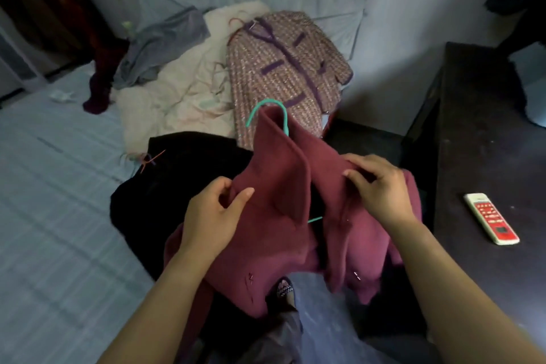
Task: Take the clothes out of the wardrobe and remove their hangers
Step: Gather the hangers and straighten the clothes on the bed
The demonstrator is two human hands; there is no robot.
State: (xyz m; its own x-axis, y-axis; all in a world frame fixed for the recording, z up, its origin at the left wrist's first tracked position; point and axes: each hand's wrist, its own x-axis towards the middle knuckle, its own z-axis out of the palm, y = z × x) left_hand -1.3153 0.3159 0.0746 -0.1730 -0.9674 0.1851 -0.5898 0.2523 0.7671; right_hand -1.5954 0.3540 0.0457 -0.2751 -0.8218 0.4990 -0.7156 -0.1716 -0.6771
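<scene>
grey-blue striped bed (pixel 59 216) below, and over it the thick felted maroon coat (pixel 277 180), swallowing most of the green hanger (pixel 267 101); just the curved hook and a sliver peek out. left hand (pixel 212 216) pinches the collar fold, right hand (pixel 384 186) pinches the other shoulder.
</scene>
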